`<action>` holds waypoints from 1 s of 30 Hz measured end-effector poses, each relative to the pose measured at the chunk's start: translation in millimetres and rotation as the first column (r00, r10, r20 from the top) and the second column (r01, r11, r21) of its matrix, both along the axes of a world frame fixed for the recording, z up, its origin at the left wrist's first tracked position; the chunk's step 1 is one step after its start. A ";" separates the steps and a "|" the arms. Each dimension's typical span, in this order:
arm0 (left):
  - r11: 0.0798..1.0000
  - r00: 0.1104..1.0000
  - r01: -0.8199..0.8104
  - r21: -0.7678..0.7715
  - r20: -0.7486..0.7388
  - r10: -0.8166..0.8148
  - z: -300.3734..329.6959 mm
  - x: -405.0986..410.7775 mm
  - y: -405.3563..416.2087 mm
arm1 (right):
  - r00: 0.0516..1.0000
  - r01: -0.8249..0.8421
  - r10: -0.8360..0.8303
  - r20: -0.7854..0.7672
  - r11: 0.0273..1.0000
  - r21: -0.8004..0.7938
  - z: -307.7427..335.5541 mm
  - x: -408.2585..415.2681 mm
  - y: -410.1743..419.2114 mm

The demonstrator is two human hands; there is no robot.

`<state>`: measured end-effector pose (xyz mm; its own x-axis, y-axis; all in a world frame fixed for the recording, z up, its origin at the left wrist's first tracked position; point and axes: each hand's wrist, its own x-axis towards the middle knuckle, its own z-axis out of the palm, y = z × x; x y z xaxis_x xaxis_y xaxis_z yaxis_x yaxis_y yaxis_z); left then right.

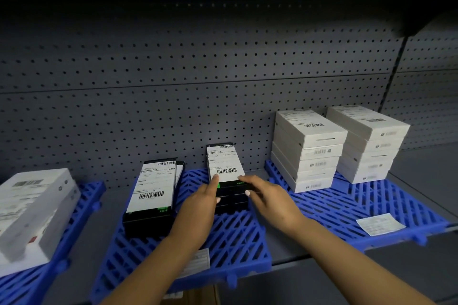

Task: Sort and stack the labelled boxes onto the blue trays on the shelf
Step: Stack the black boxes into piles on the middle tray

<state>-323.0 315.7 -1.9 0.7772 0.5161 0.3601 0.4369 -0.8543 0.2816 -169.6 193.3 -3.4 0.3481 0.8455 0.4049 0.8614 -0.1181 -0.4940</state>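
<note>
we see the left hand (200, 202) and right hand (266, 199) — fingers spread open — touching the near end of the black box stack (229, 181) on the middle blue tray (238, 242)

The grey shelf (421, 168) carried three blue trays side by side: the left tray (81, 208), the middle tray (238, 242) and the right tray (347, 205), gaps of bare shelf showing between them.
</note>
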 end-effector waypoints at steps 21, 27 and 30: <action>0.994 0.987 0.055 0.095 -0.154 -0.040 41.0 -7.5 -0.8 | 0.942 0.103 -0.098 0.320 0.995 0.004 15.1 -13.4 -1.9; 0.983 0.996 0.090 0.162 0.007 -0.092 55.3 -56.2 3.2 | 0.960 0.019 -0.042 0.278 0.996 0.087 34.4 -44.8 -5.1; 0.978 0.995 0.032 0.204 0.083 -0.050 57.2 -92.8 20.5 | 0.974 -0.047 0.028 0.227 0.996 0.080 40.4 -68.1 -2.5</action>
<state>-415.8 336.2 55.4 0.7571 0.3941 0.5211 0.3820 -0.9140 0.1363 -237.7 190.8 37.1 0.2087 0.8157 0.5396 0.9546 -0.0499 -0.2938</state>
